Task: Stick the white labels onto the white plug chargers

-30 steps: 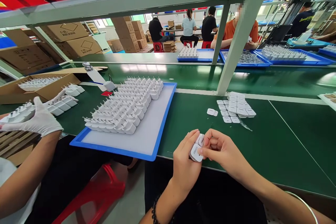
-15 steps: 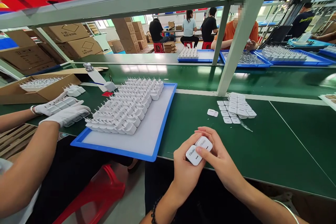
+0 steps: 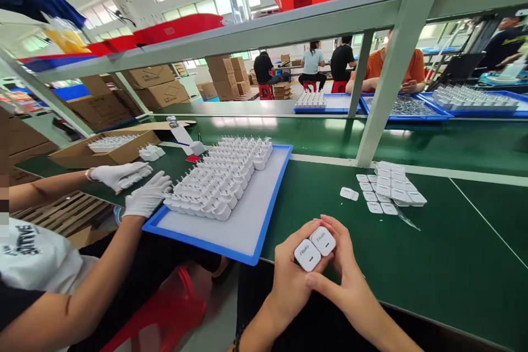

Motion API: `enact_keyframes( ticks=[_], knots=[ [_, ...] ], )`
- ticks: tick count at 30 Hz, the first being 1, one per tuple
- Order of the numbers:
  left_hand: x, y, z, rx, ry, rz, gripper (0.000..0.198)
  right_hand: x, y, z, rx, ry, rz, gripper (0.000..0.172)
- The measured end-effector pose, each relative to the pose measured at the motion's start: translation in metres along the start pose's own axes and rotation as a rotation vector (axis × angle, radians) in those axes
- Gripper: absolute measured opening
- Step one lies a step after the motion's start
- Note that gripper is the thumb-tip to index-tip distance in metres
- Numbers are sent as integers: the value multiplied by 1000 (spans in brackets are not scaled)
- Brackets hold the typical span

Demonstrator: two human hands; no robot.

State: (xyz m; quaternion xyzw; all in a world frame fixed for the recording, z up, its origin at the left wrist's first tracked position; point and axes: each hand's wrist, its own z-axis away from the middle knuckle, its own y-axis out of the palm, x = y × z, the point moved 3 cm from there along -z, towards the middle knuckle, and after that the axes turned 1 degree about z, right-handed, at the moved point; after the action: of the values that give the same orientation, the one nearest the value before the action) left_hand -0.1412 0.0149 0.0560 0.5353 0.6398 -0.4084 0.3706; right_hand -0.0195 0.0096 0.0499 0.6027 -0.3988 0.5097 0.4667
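Two white charger plugs (image 3: 315,248) sit side by side between my hands at the near edge of the green table (image 3: 433,253). My left hand (image 3: 291,278) wraps them from the left and below. My right hand (image 3: 344,275) closes on them from the right. A printed word shows on the face of each plug. To the left lies a blue tray (image 3: 247,214) with several rows of white plugs (image 3: 225,176). Small white labelled pieces (image 3: 388,190) lie in a cluster ahead on the right.
A person on my left in white gloves (image 3: 144,198) handles plugs at the tray's left end. A cardboard box (image 3: 103,148) holds more plugs. A grey shelf post (image 3: 388,71) rises ahead. Other people sit at benches beyond.
The view has tilted up and shifted. The two plugs now lie with their printed faces up in my hands. The neighbour's gloved hands have moved to the tray's left end.
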Motion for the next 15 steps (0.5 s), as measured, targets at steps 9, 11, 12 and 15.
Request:
enact_keyframes(
  ticks=[9, 11, 12, 15],
  knots=[
    [29, -82, -108, 312, 384, -1407, 43, -44, -37, -9, 8, 175, 127, 45],
    [45, -89, -138, 386, 337, -1536, 37, -47, -39, -10, 20, 157, 121, 44],
    [54, -92, -150, 425, 312, -1597, 36, -47, -39, -11, 19, 140, 113, 44],
    [79, -94, -169, 535, 239, -1762, 42, -47, -42, -11, 6, 98, 56, 42]
  ],
)
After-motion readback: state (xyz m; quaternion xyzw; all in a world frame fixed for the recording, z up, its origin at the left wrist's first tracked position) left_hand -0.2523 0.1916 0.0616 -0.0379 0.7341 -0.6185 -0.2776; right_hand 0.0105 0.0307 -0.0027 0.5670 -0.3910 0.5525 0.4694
